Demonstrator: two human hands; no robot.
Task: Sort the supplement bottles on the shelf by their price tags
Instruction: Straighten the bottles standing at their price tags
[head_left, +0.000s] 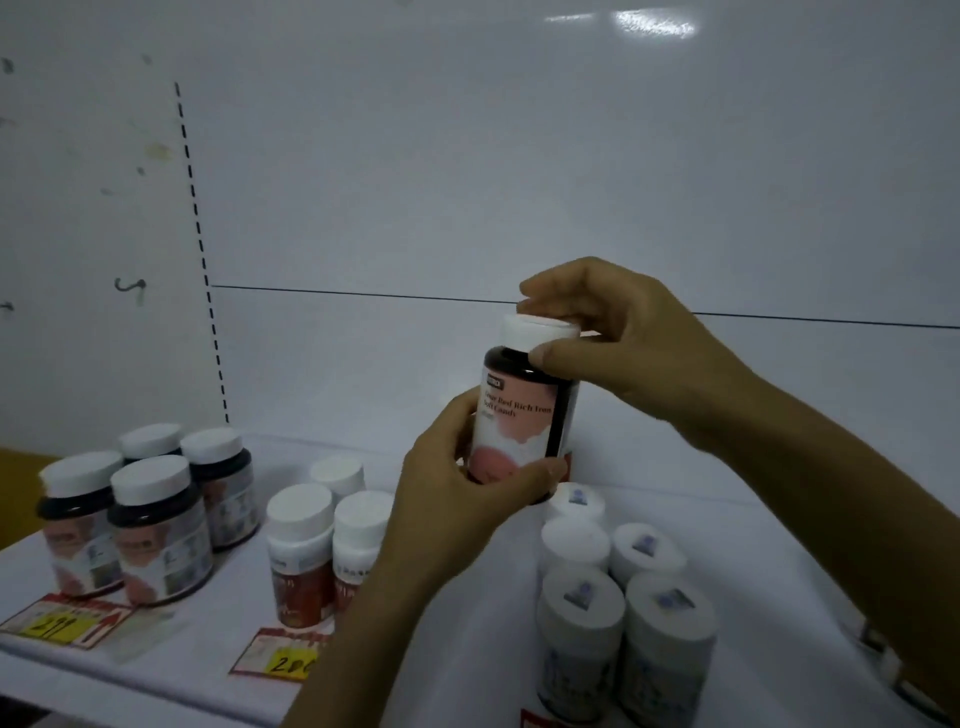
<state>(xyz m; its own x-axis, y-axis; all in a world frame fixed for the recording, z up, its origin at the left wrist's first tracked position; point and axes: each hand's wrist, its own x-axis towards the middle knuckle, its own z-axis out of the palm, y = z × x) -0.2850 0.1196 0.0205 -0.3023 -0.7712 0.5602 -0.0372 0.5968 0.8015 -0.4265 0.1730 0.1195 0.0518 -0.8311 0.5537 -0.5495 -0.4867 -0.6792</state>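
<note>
Right, mid-sort: left hand (457, 493) clamped low on dark bottle (519, 415), right hand (623, 343) pinching its cap (540, 332); I'd place it down-left of grip, with matching bottles (150, 514).

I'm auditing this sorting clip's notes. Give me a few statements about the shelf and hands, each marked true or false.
1. The left hand and right hand both hold the held bottle. True.
2. Its cap is off. False: the white cap is on, with the right hand's fingers round it.
3. Four dark bottles stand at the left. True.
4. The middle tag is blue. False: it is red and yellow.
5. The right bottles have bare caps. False: their caps carry stickers.
</note>
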